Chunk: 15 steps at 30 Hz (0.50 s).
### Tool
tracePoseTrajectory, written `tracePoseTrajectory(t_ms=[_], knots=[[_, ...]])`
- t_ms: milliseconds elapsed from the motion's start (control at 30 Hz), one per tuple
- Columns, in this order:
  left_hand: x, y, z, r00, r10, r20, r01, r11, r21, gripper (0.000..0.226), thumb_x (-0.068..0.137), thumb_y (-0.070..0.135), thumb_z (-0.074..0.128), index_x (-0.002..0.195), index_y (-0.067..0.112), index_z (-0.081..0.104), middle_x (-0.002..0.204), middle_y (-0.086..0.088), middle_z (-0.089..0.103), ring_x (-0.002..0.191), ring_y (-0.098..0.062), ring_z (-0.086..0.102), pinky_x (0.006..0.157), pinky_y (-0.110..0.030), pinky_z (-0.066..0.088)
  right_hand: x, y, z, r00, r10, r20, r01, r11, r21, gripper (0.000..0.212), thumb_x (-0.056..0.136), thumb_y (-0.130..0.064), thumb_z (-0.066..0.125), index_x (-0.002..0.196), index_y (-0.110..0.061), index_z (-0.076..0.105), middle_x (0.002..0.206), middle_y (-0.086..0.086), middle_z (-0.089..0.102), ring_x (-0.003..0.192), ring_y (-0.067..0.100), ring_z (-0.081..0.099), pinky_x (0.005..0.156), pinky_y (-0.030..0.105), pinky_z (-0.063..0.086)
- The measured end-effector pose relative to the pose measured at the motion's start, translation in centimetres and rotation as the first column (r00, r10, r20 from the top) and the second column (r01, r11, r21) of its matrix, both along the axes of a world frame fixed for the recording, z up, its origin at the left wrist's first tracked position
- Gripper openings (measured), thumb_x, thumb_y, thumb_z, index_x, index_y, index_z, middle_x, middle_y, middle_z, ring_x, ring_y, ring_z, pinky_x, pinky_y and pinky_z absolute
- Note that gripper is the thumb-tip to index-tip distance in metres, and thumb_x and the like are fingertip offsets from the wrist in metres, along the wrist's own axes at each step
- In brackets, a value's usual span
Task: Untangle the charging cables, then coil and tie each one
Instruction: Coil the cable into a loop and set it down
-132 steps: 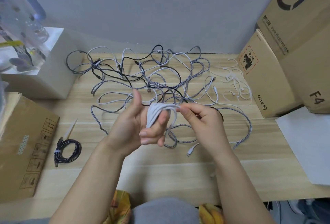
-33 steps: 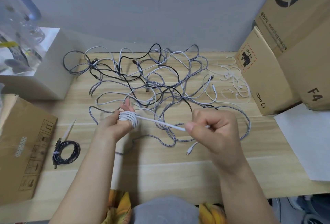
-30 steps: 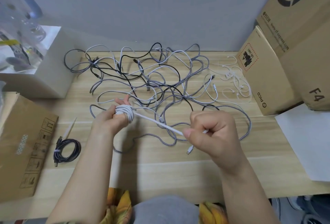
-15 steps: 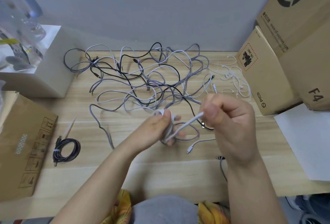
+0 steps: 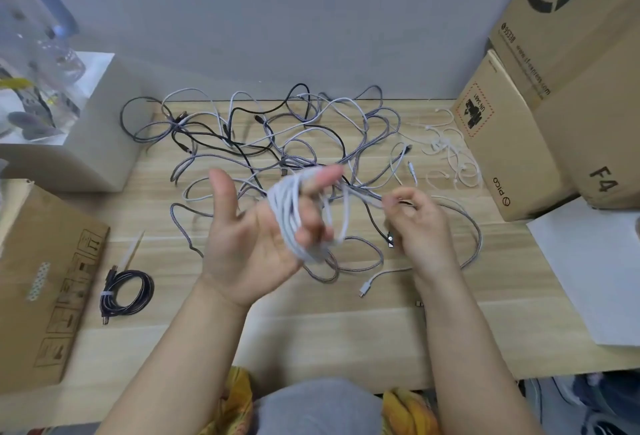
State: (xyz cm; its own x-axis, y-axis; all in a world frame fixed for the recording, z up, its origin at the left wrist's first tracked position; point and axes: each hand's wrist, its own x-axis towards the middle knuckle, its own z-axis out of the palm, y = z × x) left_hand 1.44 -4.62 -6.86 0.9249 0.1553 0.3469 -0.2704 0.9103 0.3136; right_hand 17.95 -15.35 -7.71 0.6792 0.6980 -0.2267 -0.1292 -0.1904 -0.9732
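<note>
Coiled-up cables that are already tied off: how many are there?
1: a dark coiled cable with a pale tie lies on the table, beside the left-hand cardboard box. Others may be out of view.

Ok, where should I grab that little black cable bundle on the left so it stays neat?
Pinch the coiled black cable at its white tie, coming from above on its left side. The tie binds all the loops together there, so they probably won't spill. It lies flat on the table.
</note>
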Motion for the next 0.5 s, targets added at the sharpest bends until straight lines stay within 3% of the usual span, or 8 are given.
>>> tracePoseTrajectory(t_ms=[67,100,200,267,333,400,467,500], knots=[[0.2,0.5,0.4,0.985,0.167,-0.036,-0.170,0.977,-0.130,0.102,0.082,0.069,0.032,0.139,-0.015,0.023,0.113,-0.024,0.058,0.099,-0.033,0.056,0.104,-0.035,0.030,-0.4,0.0,-0.5,0.983,0.181,0.015,-0.180,0.981,-0.072,0.019,0.091,-0.012,0.057,0.075,-0.018,0.051,0.043,-0.011,0.040,0.041,0.005,0.030,0.042,0.016,0.023],[0.4,0.7,0.5,0.959,0.261,-0.112,-0.275,0.952,-0.138,0.098,0.085,0.068,0.033,0.135,-0.015,0.032,0.114,-0.022,0.059,0.097,-0.031,0.058,0.104,-0.035,0.033,-0.6,-0.1,-0.6,0.961,0.270,0.056,-0.261,0.956,-0.131,0.020,0.091,-0.012,0.058,0.073,-0.018,0.051,0.042,-0.010,0.043,0.041,0.005,0.033,0.044,0.018,0.026],[0.8,1.1,0.2,0.720,0.506,-0.475,-0.577,0.817,-0.004,0.086,0.088,0.067,0.030,0.110,-0.010,0.062,0.105,-0.013,0.065,0.079,-0.021,0.063,0.087,-0.027,0.050,-1.7,-0.1,0.0,0.851,0.484,0.204,-0.415,0.857,-0.306,0.022,0.086,-0.019,0.065,0.068,-0.024,0.055,0.046,-0.005,0.056,0.046,0.013,0.050,0.055,0.027,0.043],[0.8,1.2,-0.3,0.616,0.537,-0.576,-0.614,0.785,0.075,0.085,0.088,0.066,0.029,0.119,-0.008,0.056,0.105,-0.012,0.067,0.078,-0.019,0.064,0.077,-0.024,0.053,-2.7,-0.2,0.8,0.747,0.584,0.318,-0.449,0.796,-0.407,0.017,0.081,-0.024,0.069,0.068,-0.026,0.060,0.053,-0.007,0.059,0.059,0.016,0.057,0.063,0.031,0.048],[1.3,0.9,-0.9,0.499,0.564,-0.658,-0.551,0.793,0.261,0.082,0.091,0.064,0.017,0.129,-0.005,0.043,0.100,-0.013,0.070,0.078,-0.018,0.066,0.072,-0.024,0.054,-3.7,-0.2,1.9,0.603,0.656,0.454,-0.437,0.747,-0.501,0.008,0.081,-0.029,0.068,0.075,-0.025,0.066,0.054,-0.011,0.051,0.060,0.012,0.049,0.059,0.029,0.041],[2.1,-0.3,-0.8,0.441,0.564,-0.699,-0.355,0.824,0.441,0.084,0.090,0.065,0.007,0.126,-0.002,0.041,0.082,-0.009,0.073,0.067,-0.016,0.067,0.063,-0.024,0.053,-4.2,0.0,2.9,0.533,0.627,0.568,-0.423,0.779,-0.463,0.006,0.080,-0.027,0.069,0.077,-0.022,0.068,0.051,-0.014,0.044,0.053,0.005,0.041,0.055,0.025,0.034],[2.4,-1.6,-0.4,0.499,0.496,-0.711,-0.111,0.850,0.515,0.099,0.076,0.082,0.016,0.106,-0.004,0.055,0.057,-0.004,0.065,0.051,-0.011,0.061,0.053,-0.020,0.046,-4.1,0.0,3.3,0.597,0.542,0.592,-0.436,0.838,-0.328,0.007,0.077,-0.021,0.072,0.072,-0.019,0.068,0.047,-0.012,0.050,0.046,0.003,0.046,0.052,0.021,0.037],[2.5,-2.1,-0.3,0.537,0.498,-0.681,0.012,0.802,0.597,0.103,0.066,0.090,0.019,0.085,-0.004,0.058,0.051,-0.006,0.058,0.048,-0.011,0.056,0.050,-0.018,0.042,-4.0,0.1,3.4,0.671,0.505,0.543,-0.445,0.860,-0.251,0.010,0.077,-0.018,0.073,0.070,-0.017,0.066,0.045,-0.006,0.055,0.042,0.004,0.050,0.050,0.023,0.041]])
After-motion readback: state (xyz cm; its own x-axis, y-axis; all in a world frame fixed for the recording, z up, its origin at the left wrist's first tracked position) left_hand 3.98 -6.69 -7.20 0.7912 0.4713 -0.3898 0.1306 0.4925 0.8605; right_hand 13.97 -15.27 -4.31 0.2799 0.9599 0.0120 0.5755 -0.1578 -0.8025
